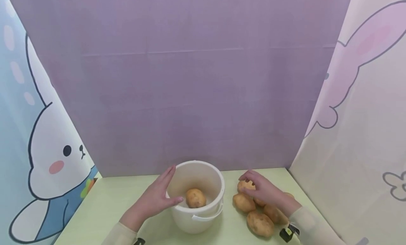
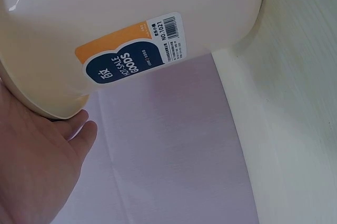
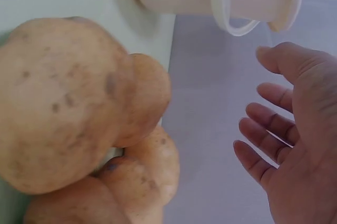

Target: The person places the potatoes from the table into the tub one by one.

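Observation:
A white bucket stands upright on the table, with one potato on its bottom. My left hand lies against the left side of its rim, fingers extended and thumb spread toward the front edge. In the left wrist view, fingers touch the rim of the bucket, which carries a printed label. To the right of the bucket is a pile of several potatoes. Above that pile hovers my right hand, its fingers loosely bent and nothing in them. The right wrist view shows a gap between this hand and the potatoes.
The bucket's white handle hangs down at its front right. A purple-grey backdrop rises behind the pale green table. Side panels with printed rabbits flank the table left and right.

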`<act>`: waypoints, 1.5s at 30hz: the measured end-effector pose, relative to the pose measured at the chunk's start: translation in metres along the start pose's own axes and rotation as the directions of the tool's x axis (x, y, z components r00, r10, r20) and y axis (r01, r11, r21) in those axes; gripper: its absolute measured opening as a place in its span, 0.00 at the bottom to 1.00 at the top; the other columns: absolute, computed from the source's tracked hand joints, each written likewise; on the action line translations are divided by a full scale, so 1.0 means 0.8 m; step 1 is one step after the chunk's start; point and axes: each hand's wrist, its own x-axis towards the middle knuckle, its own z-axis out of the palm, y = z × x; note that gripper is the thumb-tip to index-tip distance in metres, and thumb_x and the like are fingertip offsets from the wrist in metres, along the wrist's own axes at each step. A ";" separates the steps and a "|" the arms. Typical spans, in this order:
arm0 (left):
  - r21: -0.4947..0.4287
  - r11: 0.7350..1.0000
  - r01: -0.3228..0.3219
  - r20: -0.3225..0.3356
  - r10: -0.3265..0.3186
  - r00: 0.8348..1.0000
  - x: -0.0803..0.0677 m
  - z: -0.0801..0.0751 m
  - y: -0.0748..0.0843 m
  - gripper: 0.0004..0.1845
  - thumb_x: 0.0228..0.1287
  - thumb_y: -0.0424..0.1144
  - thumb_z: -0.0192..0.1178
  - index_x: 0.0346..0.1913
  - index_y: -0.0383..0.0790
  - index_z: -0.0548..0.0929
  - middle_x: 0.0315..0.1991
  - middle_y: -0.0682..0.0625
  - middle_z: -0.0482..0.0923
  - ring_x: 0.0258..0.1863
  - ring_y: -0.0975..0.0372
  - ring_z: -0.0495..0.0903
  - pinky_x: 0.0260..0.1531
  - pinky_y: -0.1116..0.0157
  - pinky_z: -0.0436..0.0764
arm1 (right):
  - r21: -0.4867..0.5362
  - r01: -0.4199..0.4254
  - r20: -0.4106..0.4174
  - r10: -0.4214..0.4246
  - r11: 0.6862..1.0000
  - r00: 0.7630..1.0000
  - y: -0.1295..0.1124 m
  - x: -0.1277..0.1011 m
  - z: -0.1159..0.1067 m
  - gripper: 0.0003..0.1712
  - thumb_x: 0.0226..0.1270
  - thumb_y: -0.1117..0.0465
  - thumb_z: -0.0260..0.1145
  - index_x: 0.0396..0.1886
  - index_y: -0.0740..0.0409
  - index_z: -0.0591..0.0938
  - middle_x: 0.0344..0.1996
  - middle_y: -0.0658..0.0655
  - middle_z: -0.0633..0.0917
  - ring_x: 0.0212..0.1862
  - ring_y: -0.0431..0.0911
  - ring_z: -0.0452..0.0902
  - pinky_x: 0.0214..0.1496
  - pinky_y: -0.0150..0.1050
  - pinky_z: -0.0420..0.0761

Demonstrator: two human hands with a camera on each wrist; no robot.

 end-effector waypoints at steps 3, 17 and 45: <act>0.007 1.000 -0.003 -0.001 0.003 1.000 0.000 0.000 -0.001 0.64 0.65 0.70 0.72 0.89 0.32 0.56 0.87 0.35 0.56 0.82 0.35 0.62 0.74 0.30 0.69 | -0.009 0.000 0.014 0.000 1.000 1.000 0.004 -0.005 0.004 0.14 0.77 0.59 0.75 0.58 0.47 0.86 0.56 0.51 0.84 0.59 0.59 0.80 0.60 0.61 0.84; -0.003 1.000 -0.012 -0.005 0.012 1.000 0.001 0.001 0.000 0.62 0.64 0.63 0.75 0.88 0.31 0.56 0.87 0.34 0.57 0.82 0.34 0.63 0.73 0.29 0.70 | 0.264 -0.191 0.112 0.167 0.945 0.980 0.016 -0.019 0.023 0.22 0.75 0.58 0.78 0.65 0.43 0.83 0.64 0.57 0.79 0.72 0.62 0.74 0.77 0.64 0.74; 0.014 1.000 -0.016 -0.005 0.016 1.000 0.001 0.000 -0.002 0.63 0.64 0.62 0.76 0.88 0.30 0.56 0.87 0.33 0.57 0.82 0.34 0.63 0.73 0.30 0.70 | -0.202 0.018 0.082 -0.001 0.979 0.997 0.029 -0.015 0.053 0.27 0.64 0.57 0.81 0.61 0.56 0.86 0.61 0.56 0.83 0.61 0.50 0.79 0.66 0.55 0.84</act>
